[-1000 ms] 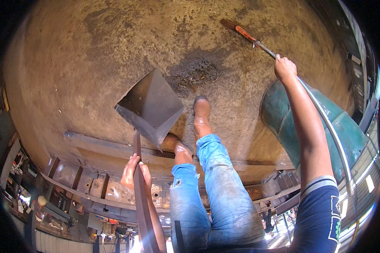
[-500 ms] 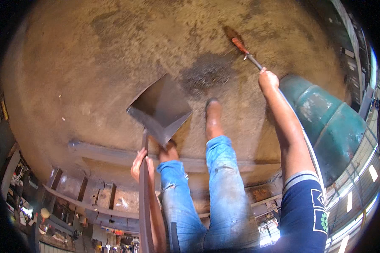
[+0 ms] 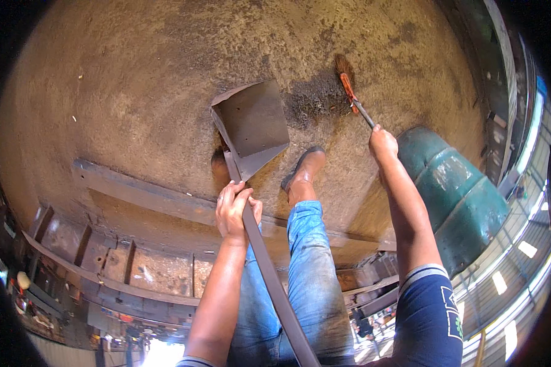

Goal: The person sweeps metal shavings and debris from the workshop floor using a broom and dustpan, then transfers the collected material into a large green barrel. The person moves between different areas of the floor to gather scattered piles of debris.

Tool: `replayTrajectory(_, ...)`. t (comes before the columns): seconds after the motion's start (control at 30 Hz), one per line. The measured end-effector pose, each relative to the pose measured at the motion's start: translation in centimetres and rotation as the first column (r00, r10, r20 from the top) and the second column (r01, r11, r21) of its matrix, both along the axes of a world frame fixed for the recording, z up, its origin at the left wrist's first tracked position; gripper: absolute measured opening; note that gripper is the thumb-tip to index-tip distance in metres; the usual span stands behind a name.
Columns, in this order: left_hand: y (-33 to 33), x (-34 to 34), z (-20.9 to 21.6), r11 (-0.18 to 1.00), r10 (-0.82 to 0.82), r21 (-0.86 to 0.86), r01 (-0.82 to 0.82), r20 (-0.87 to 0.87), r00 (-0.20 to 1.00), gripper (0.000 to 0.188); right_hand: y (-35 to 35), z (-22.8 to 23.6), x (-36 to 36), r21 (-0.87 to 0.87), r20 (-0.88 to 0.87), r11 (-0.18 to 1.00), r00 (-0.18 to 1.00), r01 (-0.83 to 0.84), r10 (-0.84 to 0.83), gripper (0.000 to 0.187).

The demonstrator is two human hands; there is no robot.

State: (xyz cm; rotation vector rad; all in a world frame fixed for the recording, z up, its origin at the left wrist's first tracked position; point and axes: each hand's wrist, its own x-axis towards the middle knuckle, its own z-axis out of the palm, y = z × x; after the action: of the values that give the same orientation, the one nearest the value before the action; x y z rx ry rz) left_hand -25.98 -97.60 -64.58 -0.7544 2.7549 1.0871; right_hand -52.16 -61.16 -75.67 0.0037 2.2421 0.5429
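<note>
My left hand (image 3: 234, 208) is wrapped round the long square metal handle of a dustpan (image 3: 257, 116). The dark sheet-metal pan lies in front of my left boot, its flat mouth facing the debris. In my right hand (image 3: 384, 144) is the grey stick of a broom (image 3: 349, 85) with an orange head and brown bristles. Those bristles touch the floor at the right edge of a dark pile of sweepings (image 3: 315, 100). A gap of floor lies between the pile and the pan.
A green metal drum (image 3: 450, 189) stands right beside my right arm. Behind my feet a long metal beam (image 3: 147, 188) crosses the floor. My brown boots (image 3: 306, 171) stand between beam and pile. Stained brown floor (image 3: 147, 92) spreads ahead and left.
The dustpan has shifted right toward the pile and turned, its handle now slanting across my legs. The broom has come nearer, its bristles now at the pile's right edge.
</note>
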Motion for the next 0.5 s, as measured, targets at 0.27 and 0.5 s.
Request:
replayTrajectory(0.27,2.6,-1.0,1.2,0.989,-0.142,0.056,0.138,0.087,0.986,0.031,-0.8,0.6,0.1,0.049,0.064,0.997,0.996,0.054,-0.057,0.060)
replayTrajectory(0.5,4.1,-1.0,1.0,0.997,-0.070,-0.012,0.070,0.031,0.997,0.029,0.2,1.9,0.6,-0.018,0.101,1.000,0.995,-0.013,0.015,0.062)
